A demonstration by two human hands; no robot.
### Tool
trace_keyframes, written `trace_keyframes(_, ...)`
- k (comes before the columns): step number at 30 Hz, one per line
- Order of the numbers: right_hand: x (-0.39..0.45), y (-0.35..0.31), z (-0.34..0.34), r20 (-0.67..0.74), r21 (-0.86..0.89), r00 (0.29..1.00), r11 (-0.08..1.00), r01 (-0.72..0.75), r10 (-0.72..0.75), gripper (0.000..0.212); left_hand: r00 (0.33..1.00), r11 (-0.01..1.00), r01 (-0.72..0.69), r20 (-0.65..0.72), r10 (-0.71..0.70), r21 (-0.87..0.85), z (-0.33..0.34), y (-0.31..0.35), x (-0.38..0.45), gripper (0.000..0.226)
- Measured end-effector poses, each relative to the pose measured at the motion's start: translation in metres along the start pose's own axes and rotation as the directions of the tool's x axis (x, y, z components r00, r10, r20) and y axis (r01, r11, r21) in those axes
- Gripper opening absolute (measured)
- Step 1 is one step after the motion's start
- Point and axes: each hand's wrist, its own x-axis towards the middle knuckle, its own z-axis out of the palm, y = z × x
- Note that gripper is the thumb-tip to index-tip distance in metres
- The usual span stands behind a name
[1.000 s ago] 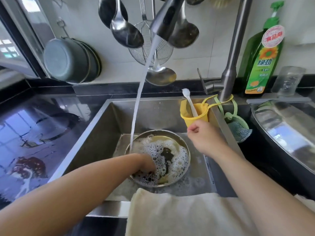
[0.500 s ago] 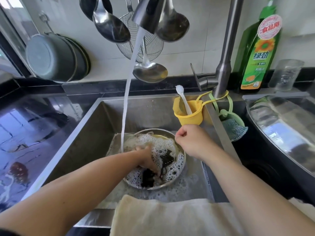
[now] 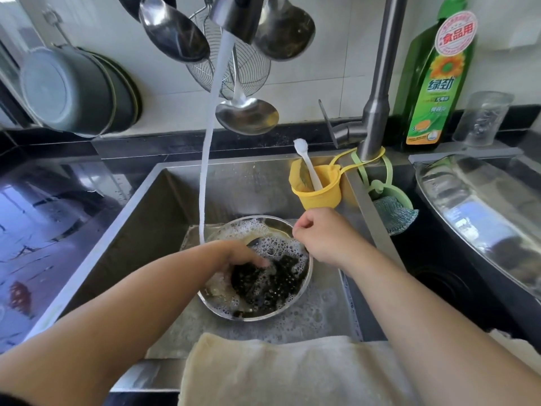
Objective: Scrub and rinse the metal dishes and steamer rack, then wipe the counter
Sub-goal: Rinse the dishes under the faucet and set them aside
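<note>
- The metal dish [image 3: 254, 268] sits low in the sink [image 3: 123, 230], full of suds and dark, soapy water.
- The left hand [image 3: 243, 259] reaches into the dish, fingers down in the foam; what its grip holds I cannot tell, since suds hide the fingertips.
- The right hand [image 3: 320, 232] pinches the dish's far right rim, grip narrow and curled on the metal edge.
- A stream of water [image 3: 206, 177] falls from the faucet head [image 3: 237, 16] to the dish's left rim.
- A yellow cup [image 3: 317, 187] with a white brush [image 3: 306, 162] hangs just behind the right hand.
- A pale cloth [image 3: 292, 373] lies over the sink's near edge.
- A green soap bottle [image 3: 436, 83] stands on the worktop [image 3: 44, 230] behind the sink, right of the faucet.
</note>
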Motion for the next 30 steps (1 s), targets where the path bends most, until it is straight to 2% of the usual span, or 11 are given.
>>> trace_keyframes(3,-0.001,-0.001,0.0,0.007,-0.018,1.0,1.0,-0.003,0.003,0.015,0.992,0.99,-0.032,-0.124,0.015,-0.134,0.005,0.002,-0.006,0.047)
trace_keyframes(7,-0.004,-0.003,-0.001,0.021,-0.005,1.0,1.0,-0.013,0.013,0.015,0.984,0.954,-0.112,-0.162,0.068,-0.279,0.006,0.008,-0.038,0.017)
trace_keyframes(10,-0.007,-0.004,-0.001,0.035,0.015,0.999,0.999,-0.032,0.032,0.014,0.982,0.886,-0.146,-0.172,0.077,-0.44,-0.007,0.003,-0.073,0.021)
trace_keyframes(13,-0.01,-0.003,0.0,0.039,-0.002,0.998,0.999,-0.041,0.041,0.014,0.971,0.754,-0.174,-0.239,0.023,-0.633,-0.032,-0.011,-0.097,0.023)
trace_keyframes(16,-0.018,-0.01,0.001,-0.011,-0.024,1.0,1.0,-0.003,0.002,0.016,0.969,0.54,-0.197,-0.246,-0.019,-0.818,-0.051,-0.027,-0.101,0.028)
trace_keyframes(18,-0.023,-0.028,-0.009,-0.149,-0.035,0.984,0.995,0.097,-0.102,0.016,0.969,0.398,-0.22,-0.247,-0.018,-0.891,-0.059,-0.034,-0.096,0.035)
trace_keyframes(20,-0.021,-0.06,-0.031,-0.346,-0.009,0.917,0.977,0.211,-0.201,0.014,0.968,0.31,-0.226,-0.248,-0.031,-0.923,-0.062,-0.036,-0.096,0.036)
trace_keyframes(22,-0.016,-0.105,-0.058,-0.468,0.122,0.85,0.935,0.333,-0.242,0.032,0.969,0.286,-0.227,-0.245,-0.028,-0.931,-0.062,-0.035,-0.098,0.035)
trace_keyframes(24,-0.01,-0.147,-0.078,-0.525,0.243,0.817,0.877,0.414,-0.24,0.046,0.975,0.261,-0.212,-0.223,-0.014,-0.942,-0.059,-0.033,-0.1,0.038)
trace_keyframes(27,0.003,-0.189,-0.087,-0.558,0.408,0.808,0.786,0.465,-0.188,0.025,0.98,0.306,-0.189,-0.197,0.006,-0.933,-0.056,-0.032,-0.101,0.039)
trace_keyframes(30,0.016,-0.21,-0.09,-0.594,0.521,0.791,0.678,0.518,-0.147,0.024,0.978,0.366,-0.202,-0.209,0.021,-0.908,-0.055,-0.029,-0.108,0.034)
